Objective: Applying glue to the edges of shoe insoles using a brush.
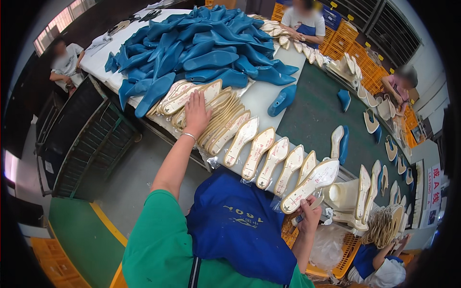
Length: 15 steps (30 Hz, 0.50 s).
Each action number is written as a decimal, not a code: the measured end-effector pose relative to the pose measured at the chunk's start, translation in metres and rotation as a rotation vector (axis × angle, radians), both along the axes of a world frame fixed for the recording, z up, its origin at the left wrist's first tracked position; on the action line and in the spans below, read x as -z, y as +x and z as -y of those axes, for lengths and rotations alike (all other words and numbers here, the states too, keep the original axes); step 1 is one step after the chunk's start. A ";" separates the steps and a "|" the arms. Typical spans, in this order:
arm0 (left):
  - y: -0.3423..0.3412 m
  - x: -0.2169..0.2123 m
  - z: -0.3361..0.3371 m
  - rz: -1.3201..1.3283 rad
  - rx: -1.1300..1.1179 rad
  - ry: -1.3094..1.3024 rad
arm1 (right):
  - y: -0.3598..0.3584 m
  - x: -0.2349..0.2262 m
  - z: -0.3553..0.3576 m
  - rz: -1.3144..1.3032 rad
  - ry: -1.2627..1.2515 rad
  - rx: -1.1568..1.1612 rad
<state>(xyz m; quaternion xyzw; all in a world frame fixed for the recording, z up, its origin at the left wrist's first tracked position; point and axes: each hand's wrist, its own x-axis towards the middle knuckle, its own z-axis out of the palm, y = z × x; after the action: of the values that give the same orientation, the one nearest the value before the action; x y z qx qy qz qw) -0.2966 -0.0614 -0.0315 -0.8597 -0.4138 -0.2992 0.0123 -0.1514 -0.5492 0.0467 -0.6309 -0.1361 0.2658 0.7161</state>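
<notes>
My left hand (196, 116) lies with fingers stretched out on a row of overlapping cream insoles (219, 114) at the table's near edge. My right hand (309, 217) is closed on the heel end of a single white insole (312, 185), raised at a tilt near my apron. Something small and bluish shows beside those fingers, too hidden to name. Between my hands several insoles (272, 161) lie side by side along the table edge, red marks on their faces. Behind the left hand rises a big heap of blue shoe lasts (206, 48).
A green conveyor belt (312, 103) carries blue lasts and shoe parts on my right. Near my right hand are a whitish roll (342, 193) and a yellow crate (349, 249) with clear plastic. A dark-green cart (91, 139) stands left. Several co-workers sit around the line.
</notes>
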 end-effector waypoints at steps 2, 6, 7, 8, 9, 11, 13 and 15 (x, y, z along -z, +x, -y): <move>0.002 0.000 0.000 -0.034 -0.012 -0.017 | -0.002 -0.001 -0.003 -0.003 0.012 -0.016; 0.002 -0.012 -0.011 -0.160 0.020 -0.046 | -0.003 0.002 -0.006 -0.002 -0.009 -0.027; -0.001 -0.014 -0.015 -0.160 0.010 -0.045 | -0.002 0.004 -0.005 -0.007 -0.015 -0.045; -0.003 -0.015 -0.018 -0.171 0.039 -0.034 | -0.002 0.006 -0.005 -0.008 -0.012 -0.056; -0.006 -0.017 -0.021 -0.181 0.065 -0.023 | -0.002 0.007 -0.006 -0.005 -0.015 -0.048; -0.008 -0.015 -0.019 -0.196 0.079 0.003 | -0.001 0.009 -0.008 -0.012 -0.012 -0.041; -0.005 -0.021 -0.017 -0.228 0.108 -0.056 | -0.001 0.010 -0.008 -0.007 -0.001 -0.028; -0.001 -0.034 -0.021 -0.248 0.128 -0.145 | 0.002 0.015 -0.006 -0.015 0.002 0.030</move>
<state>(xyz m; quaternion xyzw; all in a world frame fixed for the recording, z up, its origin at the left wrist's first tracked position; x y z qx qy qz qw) -0.2972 -0.0407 0.0025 -0.9132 -0.3741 -0.1604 -0.0178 -0.1496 -0.5431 0.0313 -0.6302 -0.1214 0.2597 0.7216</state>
